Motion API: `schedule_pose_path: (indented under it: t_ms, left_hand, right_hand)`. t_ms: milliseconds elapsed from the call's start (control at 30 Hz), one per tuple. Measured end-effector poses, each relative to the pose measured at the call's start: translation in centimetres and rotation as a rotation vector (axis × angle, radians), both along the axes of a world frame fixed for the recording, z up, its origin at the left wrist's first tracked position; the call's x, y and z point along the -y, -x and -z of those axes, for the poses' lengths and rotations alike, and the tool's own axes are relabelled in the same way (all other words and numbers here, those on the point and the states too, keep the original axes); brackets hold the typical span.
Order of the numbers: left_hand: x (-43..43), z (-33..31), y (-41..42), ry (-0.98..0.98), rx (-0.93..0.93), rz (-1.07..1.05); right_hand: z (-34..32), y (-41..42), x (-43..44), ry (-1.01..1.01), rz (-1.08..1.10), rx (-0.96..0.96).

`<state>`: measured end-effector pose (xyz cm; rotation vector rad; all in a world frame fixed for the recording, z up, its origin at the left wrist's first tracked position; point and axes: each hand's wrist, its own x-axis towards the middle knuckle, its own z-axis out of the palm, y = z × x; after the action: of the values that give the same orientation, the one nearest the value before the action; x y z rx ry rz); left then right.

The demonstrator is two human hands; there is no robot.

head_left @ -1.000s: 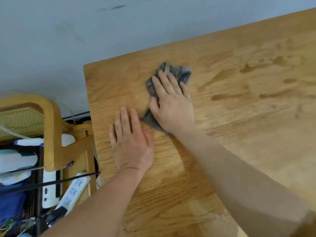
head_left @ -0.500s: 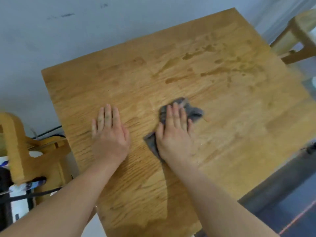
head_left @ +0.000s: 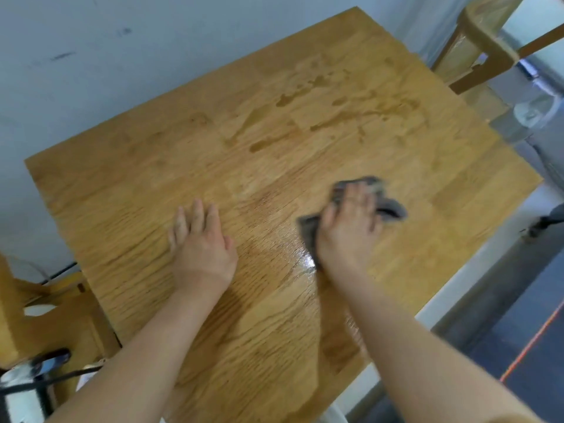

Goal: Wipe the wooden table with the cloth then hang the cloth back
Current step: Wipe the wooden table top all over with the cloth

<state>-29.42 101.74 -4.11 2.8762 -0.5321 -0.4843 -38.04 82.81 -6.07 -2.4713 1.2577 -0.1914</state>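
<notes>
The wooden table (head_left: 213, 141) fills most of the view, with dark wet streaks across its far half and a shiny damp patch near the middle. A crumpled grey cloth (head_left: 392, 206) lies on the table's right half, pressed flat under my right hand (head_left: 348, 227), whose fingers cover most of it. My left hand (head_left: 200, 242) rests palm down on the bare wood to the left of the cloth, fingers together, holding nothing. The right hand and the cloth are blurred.
A wooden chair (head_left: 485, 35) stands past the table's far right corner. Another wooden chair (head_left: 36, 319) sits at the left edge, with cables and white devices below it. A pale wall (head_left: 106, 56) runs behind the table. Dark floor (head_left: 518, 331) lies to the right.
My right hand has slid the cloth from the table's far left part towards the right. My left hand has stayed flat on the wood. The view has swung right, showing more of the table.
</notes>
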Motion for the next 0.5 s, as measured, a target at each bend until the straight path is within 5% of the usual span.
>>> schedule_pose_path:
  t_ms: [133,200,400,500]
  left_hand:
    - [3.0,-0.5,-0.8,0.124,-0.005,-0.007]
    - [4.3,-0.4,-0.9,0.144,0.033,-0.017]
    - [5.5,0.8,0.6,0.136,0.125,-0.053]
    - [5.6,1.8,1.0,0.129,0.192,-0.06]
  right_hand:
    - [0.1,-0.9,-7.8,0.05,-0.749,0.016]
    - [0.4,-0.3,-3.8,0.054,-0.876,0.031]
    - [0.0,3.2,15.5,0.109,-0.209,-0.115]
    - [0.0,1.6,14.7,0.06,0.139,-0.104]
